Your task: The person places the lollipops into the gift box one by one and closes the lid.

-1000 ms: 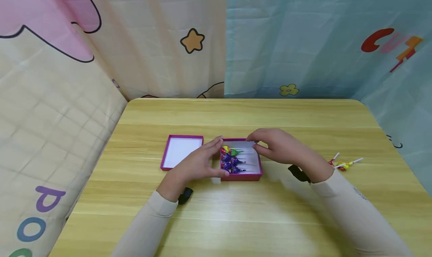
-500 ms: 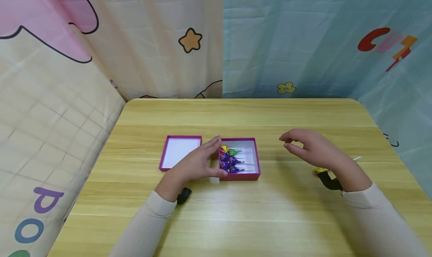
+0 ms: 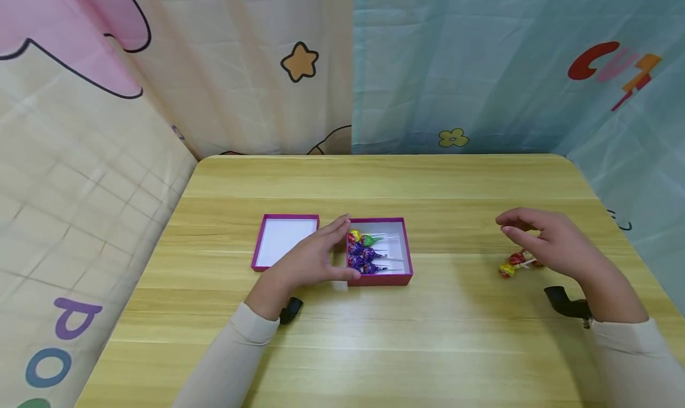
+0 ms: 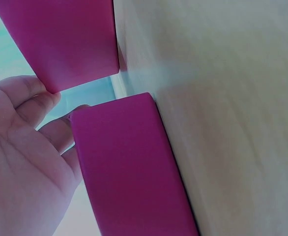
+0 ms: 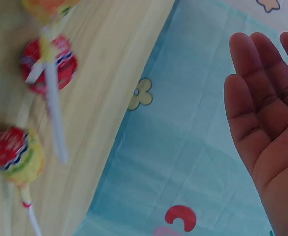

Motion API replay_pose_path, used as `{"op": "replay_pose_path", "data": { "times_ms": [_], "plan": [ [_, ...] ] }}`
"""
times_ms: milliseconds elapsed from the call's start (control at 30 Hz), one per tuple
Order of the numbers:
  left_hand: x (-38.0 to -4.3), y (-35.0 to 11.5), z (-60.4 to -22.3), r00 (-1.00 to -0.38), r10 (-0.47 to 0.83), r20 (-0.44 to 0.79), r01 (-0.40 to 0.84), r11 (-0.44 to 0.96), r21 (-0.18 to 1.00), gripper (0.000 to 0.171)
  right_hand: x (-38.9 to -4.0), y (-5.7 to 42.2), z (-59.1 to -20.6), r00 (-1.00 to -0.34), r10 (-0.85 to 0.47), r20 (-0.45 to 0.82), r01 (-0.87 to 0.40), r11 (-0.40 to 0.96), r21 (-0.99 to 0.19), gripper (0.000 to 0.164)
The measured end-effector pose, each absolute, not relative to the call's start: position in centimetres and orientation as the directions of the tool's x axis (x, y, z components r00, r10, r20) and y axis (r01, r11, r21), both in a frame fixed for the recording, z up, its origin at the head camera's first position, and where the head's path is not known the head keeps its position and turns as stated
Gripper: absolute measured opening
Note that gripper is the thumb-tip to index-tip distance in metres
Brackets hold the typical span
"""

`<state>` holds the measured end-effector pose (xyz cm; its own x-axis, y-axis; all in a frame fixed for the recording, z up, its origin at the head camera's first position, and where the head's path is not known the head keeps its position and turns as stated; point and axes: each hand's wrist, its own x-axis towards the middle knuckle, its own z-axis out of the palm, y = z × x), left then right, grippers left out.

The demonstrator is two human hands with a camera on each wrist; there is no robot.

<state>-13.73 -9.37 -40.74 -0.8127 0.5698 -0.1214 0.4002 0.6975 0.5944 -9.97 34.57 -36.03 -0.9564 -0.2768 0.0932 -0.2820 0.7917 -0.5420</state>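
Observation:
My left hand (image 3: 313, 259) holds the left side of a magenta box (image 3: 380, 280), fingertips at its back corner and thumb at its front corner. Inside, several wrapped lollipops (image 3: 369, 254), purple, green and yellow, lie in rows with sticks pointing right. In the left wrist view the box's side wall (image 4: 70, 44) meets the fingertips. My right hand (image 3: 556, 238) hovers with nothing in it, fingers loosely bent, above loose lollipops (image 3: 507, 270) on the right of the table. Its wrist view shows a red lollipop (image 5: 55, 69) and a red-and-yellow one (image 5: 18, 152), sticks crossing nearby.
A shallow magenta lid (image 3: 286, 241) with a white inside lies left of the box, partly behind the left hand. The wooden table (image 3: 374, 342) ends at a printed curtain (image 3: 455, 69) along the back and sides.
My right hand has left the box and moved right across the table to above the loose lollipops. My left hand has stayed at the box.

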Motion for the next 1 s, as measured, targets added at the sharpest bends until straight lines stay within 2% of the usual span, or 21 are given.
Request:
{"op": "replay_pose_path", "data": {
  "times_ms": [600, 767, 1000],
  "plan": [
    [-13.8, -9.4, -40.8, -0.812, 0.569, -0.130, 0.403, 0.708, 0.579, 0.111, -8.3, 35.2, -39.1, -0.947, -0.319, -0.032, -0.270, 0.847, -0.458, 0.024],
    [-13.7, -9.4, -40.7, -0.810, 0.574, -0.120, 0.411, 0.701, 0.583, 0.110, -7.9, 35.3, -39.9, -0.946, -0.322, -0.044, -0.277, 0.870, -0.407, 0.025],
    [-13.7, -9.4, -40.6, -0.809, 0.575, -0.121, 0.408, 0.698, 0.589, 0.110, -7.4, 35.7, -40.9, -0.947, -0.321, -0.029, -0.286, 0.879, -0.381, 0.020]
  ]
}}
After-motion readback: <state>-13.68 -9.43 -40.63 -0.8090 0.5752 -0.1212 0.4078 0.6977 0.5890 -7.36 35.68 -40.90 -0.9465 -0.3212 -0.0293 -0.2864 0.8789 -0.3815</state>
